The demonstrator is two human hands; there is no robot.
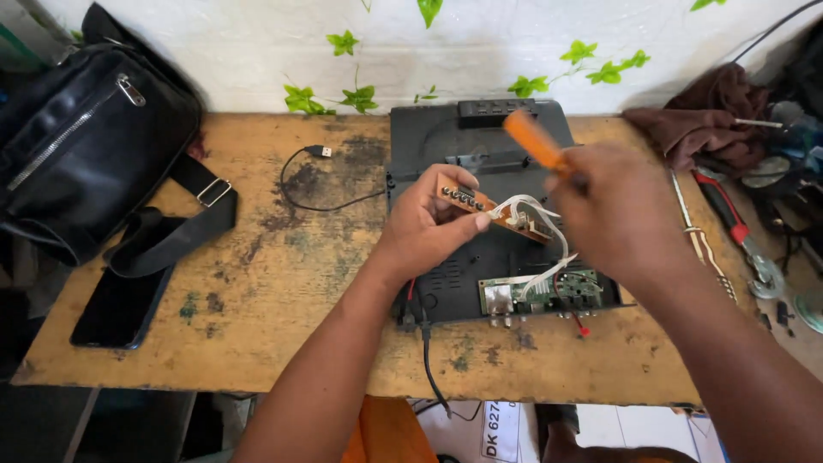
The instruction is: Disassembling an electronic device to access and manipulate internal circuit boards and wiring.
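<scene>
Presently, the left hand (424,219) holds a small brown circuit board (493,210) above the opened black device (480,163) lying on the bench (274,283). The fingers (467,225) are clamped on the board's near-left end, thumb beneath, fingertips on top. The board is a narrow strip; its long axis runs from upper left to lower right, the free end pointing toward the right hand (621,214). A row of small round parts sits along its upper face.

The right hand is wrapped around a screwdriver (536,141) with a smooth orange plastic handle, which sticks up and to the left out of the fist. Its shaft and tip are hidden behind the hand, so contact with the board cannot be confirmed. The right hand lies just beside the board's free end and is the nearer one to it.

White flat ribbon wires (549,249) loop from the board down to a green circuit board (557,291) at the device's front edge. The casing is matt black plastic, with vent slots.

The bench is worn yellow-brown wood, stained and chipped. On its left lie a black leather-look bag (77,146) with zips and a dark phone (120,304). A thin black cable (300,180) ends in a plug near the device. On the right, a red-handled tool (729,219) and a brown cloth (703,124).
</scene>
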